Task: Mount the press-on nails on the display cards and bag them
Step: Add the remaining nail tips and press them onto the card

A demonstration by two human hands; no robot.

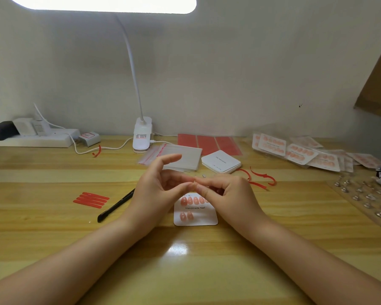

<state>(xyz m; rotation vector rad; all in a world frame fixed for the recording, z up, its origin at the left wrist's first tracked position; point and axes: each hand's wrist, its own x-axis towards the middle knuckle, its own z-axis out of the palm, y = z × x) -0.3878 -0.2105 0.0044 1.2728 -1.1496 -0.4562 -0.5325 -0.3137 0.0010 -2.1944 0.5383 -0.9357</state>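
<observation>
A white display card (pixel 198 217) printed "Handmade Nail" lies on the wooden desk (pixel 185 271) below my hands. It carries a top row of several pink nails (pixel 193 200) and two in the lower row. My left hand (pixel 156 192) and my right hand (pixel 226 192) meet fingertip to fingertip just above the card's top edge. Between the tips they pinch something tiny; it is too small to tell whether it is a nail. My left index finger sticks up free.
Clear zip bags (pixel 174 158) and a stack of blank cards (pixel 221 161) lie behind my hands. Red adhesive sheets (pixel 209 143), bagged finished cards (pixel 304 154), a nail tray (pixel 365 198), red strips (pixel 91 199), black tweezers (pixel 116 205), peeled red backings (pixel 262 178) and a lamp base (pixel 142 135) surround them.
</observation>
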